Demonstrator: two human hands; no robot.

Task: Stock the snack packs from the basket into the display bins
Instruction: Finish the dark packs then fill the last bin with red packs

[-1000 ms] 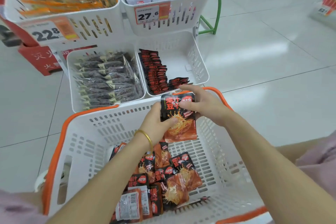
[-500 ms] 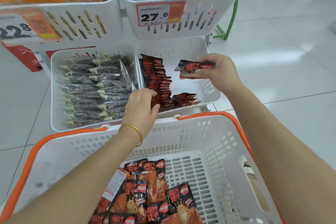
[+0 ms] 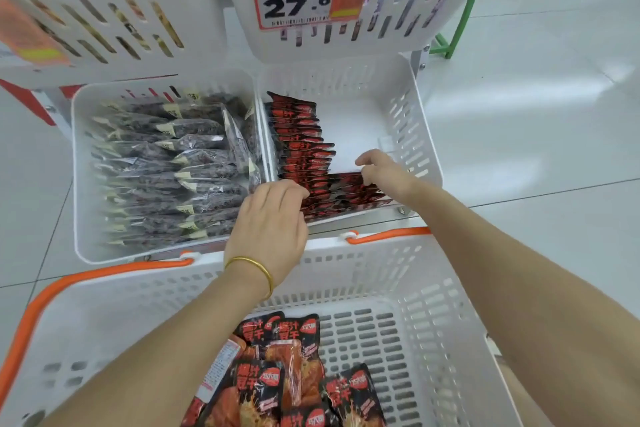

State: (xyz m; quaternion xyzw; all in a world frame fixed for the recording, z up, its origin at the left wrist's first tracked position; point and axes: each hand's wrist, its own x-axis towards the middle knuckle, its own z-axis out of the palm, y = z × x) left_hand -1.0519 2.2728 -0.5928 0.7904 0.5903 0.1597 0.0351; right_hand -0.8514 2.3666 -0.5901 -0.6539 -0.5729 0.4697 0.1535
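The basket (image 3: pixel 426 291) stands nearest, with snack packs (image 3: pixel 277 378) lying in its left part. Behind it two lower bins sit side by side. The left bin (image 3: pixel 81 184) is full of other packs (image 3: pixel 173 166). The right bin (image 3: pixel 412 121) holds a row of packs (image 3: pixel 301 146) along its left wall and, seemingly, its front. Two upper bins (image 3: pixel 398 45) hang above, farther back.

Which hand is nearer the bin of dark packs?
Left. The left hand sits at the dark bin's right wall, fingertips on the red packs next door. The right hand is farther right, inside the red bin, over its front row.
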